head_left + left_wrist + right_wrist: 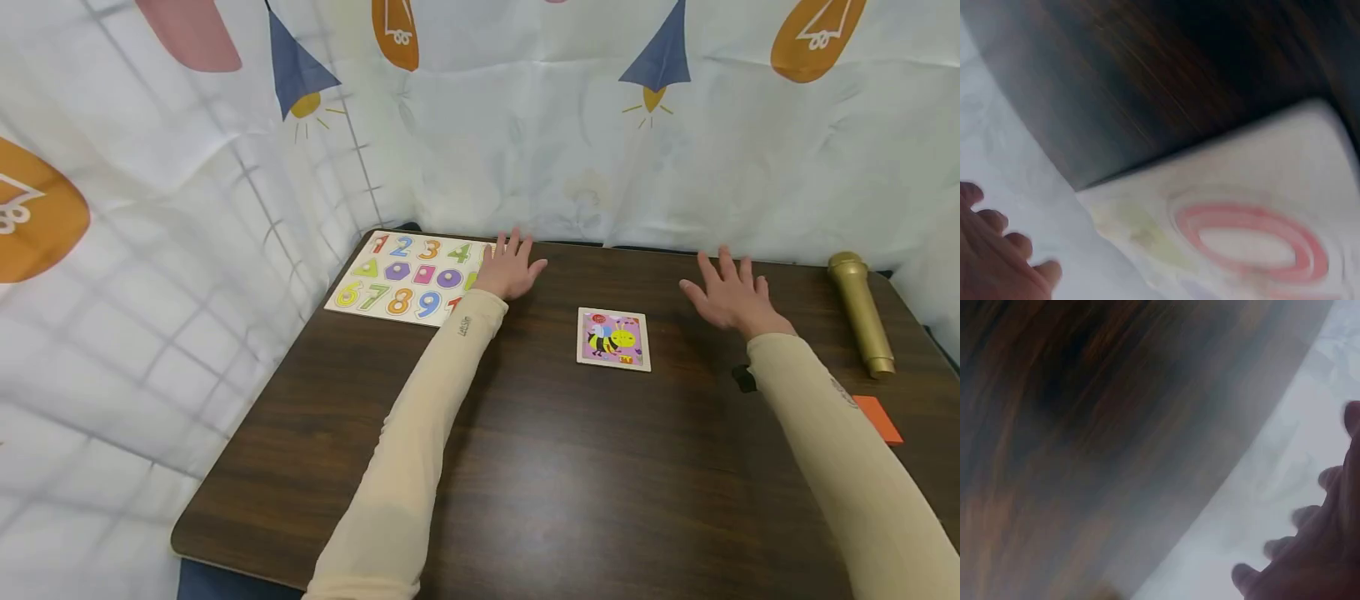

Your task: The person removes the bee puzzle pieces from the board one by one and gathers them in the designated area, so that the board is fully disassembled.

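Note:
My left hand point(507, 268) is spread over the right end of a number-and-shape puzzle board point(408, 273), hiding part of its right side. In the left wrist view, its fingers show at the lower left, with a red zero on the board point(1247, 240). My right hand point(731, 296), fingers spread, is over the table's far right part and holds nothing. Between the hands lies a small square bee puzzle point(613, 339) in a pale frame. The right wrist view shows the right hand's fingertips point(1244, 575) against the white curtain, blurred.
A gold microphone-shaped object point(862, 315) lies at the right of the dark wooden table point(570, 483). An orange flat piece point(878, 419) sits partly behind the right sleeve. A printed white curtain point(510, 150) hangs along the table's far and left sides.

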Action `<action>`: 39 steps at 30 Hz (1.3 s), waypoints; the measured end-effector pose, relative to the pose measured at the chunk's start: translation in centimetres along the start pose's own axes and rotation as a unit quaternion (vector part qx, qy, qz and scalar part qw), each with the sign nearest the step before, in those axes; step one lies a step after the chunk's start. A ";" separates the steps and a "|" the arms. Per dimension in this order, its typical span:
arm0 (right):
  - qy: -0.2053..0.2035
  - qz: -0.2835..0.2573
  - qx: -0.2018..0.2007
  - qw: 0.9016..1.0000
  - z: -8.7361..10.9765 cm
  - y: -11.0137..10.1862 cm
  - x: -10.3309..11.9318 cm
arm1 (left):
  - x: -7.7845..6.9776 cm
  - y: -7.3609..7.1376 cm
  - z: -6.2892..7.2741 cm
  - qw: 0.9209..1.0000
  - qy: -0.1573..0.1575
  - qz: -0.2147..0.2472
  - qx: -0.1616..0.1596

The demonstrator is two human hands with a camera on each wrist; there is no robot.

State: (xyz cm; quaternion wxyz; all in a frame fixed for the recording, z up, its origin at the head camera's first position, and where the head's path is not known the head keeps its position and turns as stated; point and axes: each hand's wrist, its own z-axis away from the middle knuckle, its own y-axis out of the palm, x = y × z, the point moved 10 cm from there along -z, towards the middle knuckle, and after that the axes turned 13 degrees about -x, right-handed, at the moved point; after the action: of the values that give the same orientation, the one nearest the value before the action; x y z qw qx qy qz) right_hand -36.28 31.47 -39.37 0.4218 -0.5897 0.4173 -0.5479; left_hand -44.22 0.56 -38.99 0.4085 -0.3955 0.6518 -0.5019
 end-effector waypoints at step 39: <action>0.016 -0.196 0.039 0.980 4.1 4.8 5.5 | -8.2 3.8 4.1 0.963 0.065 0.259 0.043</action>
State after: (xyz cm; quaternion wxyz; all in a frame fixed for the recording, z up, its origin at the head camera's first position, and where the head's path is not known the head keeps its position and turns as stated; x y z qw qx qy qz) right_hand -32.08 24.94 -42.46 0.3223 -0.6339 0.2786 -0.6455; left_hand -37.92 7.54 -42.28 0.4983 -0.1616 0.7349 -0.4307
